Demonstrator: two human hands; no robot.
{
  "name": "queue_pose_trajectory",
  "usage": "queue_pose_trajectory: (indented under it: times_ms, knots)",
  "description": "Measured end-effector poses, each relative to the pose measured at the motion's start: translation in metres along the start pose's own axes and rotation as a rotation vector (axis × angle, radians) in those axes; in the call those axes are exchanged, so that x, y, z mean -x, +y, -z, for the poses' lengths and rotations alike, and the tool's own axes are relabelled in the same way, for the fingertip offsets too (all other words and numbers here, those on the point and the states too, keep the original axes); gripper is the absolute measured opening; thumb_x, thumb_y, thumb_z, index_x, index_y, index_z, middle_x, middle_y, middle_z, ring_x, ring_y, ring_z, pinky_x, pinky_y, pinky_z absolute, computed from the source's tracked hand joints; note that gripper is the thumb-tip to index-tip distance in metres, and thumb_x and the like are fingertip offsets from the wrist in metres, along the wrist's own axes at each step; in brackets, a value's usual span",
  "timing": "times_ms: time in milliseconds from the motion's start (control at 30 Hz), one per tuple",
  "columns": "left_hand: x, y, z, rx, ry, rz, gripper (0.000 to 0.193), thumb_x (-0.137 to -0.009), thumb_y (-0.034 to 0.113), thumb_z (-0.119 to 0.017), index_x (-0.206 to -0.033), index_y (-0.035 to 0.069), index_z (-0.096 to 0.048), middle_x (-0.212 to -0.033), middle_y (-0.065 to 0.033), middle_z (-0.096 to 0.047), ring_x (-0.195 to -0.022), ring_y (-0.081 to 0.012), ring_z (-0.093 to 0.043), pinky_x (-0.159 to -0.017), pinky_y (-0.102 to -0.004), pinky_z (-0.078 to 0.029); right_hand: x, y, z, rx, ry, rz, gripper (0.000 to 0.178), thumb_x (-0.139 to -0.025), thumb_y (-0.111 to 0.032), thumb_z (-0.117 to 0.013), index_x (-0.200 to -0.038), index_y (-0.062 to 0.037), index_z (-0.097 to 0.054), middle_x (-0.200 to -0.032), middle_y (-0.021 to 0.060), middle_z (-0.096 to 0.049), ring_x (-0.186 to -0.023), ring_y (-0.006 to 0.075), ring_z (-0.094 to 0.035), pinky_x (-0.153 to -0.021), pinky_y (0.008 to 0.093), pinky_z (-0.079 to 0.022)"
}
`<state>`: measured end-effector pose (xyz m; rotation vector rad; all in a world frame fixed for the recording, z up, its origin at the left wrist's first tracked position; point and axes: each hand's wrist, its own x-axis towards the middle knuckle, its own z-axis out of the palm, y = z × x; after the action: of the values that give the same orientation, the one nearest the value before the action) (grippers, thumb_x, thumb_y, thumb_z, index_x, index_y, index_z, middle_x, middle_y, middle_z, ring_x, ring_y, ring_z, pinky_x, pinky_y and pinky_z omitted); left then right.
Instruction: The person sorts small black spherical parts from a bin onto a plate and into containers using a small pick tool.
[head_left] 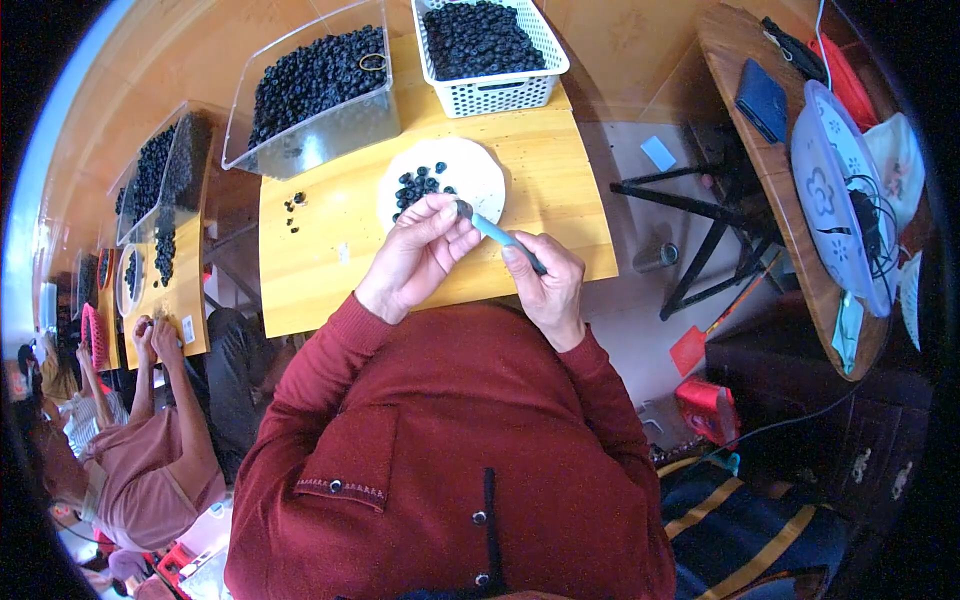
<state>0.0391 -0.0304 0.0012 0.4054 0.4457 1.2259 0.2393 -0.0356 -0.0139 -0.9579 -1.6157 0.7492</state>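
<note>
We are pinching a small dark piece (463, 209) between the thumb and fingers of the left hand (425, 255), while in the right hand (548, 280) we are gripping the dark handle of a slim tool (492, 231), its light blue part pointing up and left at the piece. We are probably bringing the two close so that the fingers are steadying the piece against the tool. Our left fingertips are overlapping the near side of a white plate (480, 165), presumably sitting there to be within easy reach; a cluster of dark round pieces (415, 185) is lying on it. Farther out on the yellow table (550, 190), a clear bin (330, 145) and a white perforated basket (500, 98), both heaped with dark pieces, are standing along the far side, perhaps to be leaving us elbow room. Dark scraps (293, 205) are lying left of the plate. We are failing to make out the tool's tip, or whether it is touching the piece. The left hand is hiding some of the plate's near rim, and the top edge is cutting off bin and basket. At far left, a co-worker's hands (167, 341) are showing too small for us to be reading their grip
</note>
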Motion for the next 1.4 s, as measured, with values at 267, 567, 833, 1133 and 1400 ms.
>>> queue_pose_trajectory:
  times_ms: [267, 567, 833, 1133, 1400]
  knots:
    - [0.007, -0.006, -0.019, -0.003, -0.022, 0.001, 0.013, -0.093, 0.007, -0.062, -0.106, 0.006, -0.062, -0.102, -0.0092, -0.064, -0.088, -0.0179, -0.063, -0.085, -0.0323, -0.059, 0.002, 0.02, 0.002, -0.17, 0.147, -0.305, 0.03, -0.094, -0.025, -0.067, -0.097, 0.0045, -0.07, -0.072, 0.0004, -0.063, -0.064, 0.0066, -0.053, -0.056, 0.0249, -0.043]
    - [0.0, -0.007, -0.015, -0.003, -0.025, 0.013, 0.014, -0.093, 0.007, -0.062, -0.107, 0.008, -0.065, -0.099, -0.0071, -0.06, -0.09, -0.0167, -0.06, -0.085, -0.032, -0.057, -0.007, 0.003, 0.009, -0.22, 0.002, -0.231, 0.029, -0.093, -0.025, -0.068, -0.103, 0.0033, -0.067, -0.071, 0.0, -0.06, -0.063, 0.006, -0.051, -0.056, 0.0234, -0.042]
    - [-0.004, -0.018, -0.012, -0.104, -0.062, 0.099, 0.012, -0.094, 0.006, -0.062, -0.105, 0.003, -0.064, -0.107, -0.0099, -0.067, -0.098, -0.0178, -0.066, -0.087, -0.034, -0.058, -0.027, -0.014, -0.001, -0.38, -0.099, -0.197, 0.032, -0.086, -0.022, -0.077, -0.103, 0.0033, -0.066, -0.076, 0.0021, -0.066, -0.069, 0.0051, -0.058, -0.059, 0.0214, -0.047]
    - [-0.005, -0.024, -0.002, -0.126, -0.069, 0.183, 0.012, -0.092, 0.004, -0.064, -0.104, 0.003, -0.065, -0.108, -0.0103, -0.067, -0.095, -0.0181, -0.067, -0.085, -0.0336, -0.059, -0.024, 0.003, 0.001, -0.677, -0.2, -0.359, 0.025, -0.086, -0.016, -0.076, -0.101, 0.0019, -0.068, -0.08, -0.0008, -0.065, -0.071, 0.0034, -0.059, -0.062, 0.0194, -0.05]
    - [-0.009, -0.019, -0.008, -0.077, -0.067, 0.251, 0.012, -0.09, 0.004, -0.066, -0.103, 0.003, -0.065, -0.103, -0.0087, -0.068, -0.091, -0.018, -0.068, -0.083, -0.0332, -0.059, -0.02, 0.018, 0.011, -0.663, -0.167, -0.434, 0.021, -0.088, -0.014, -0.073, -0.102, 0.0016, -0.068, -0.08, -0.0027, -0.063, -0.069, 0.0028, -0.053, -0.061, 0.0185, -0.043]
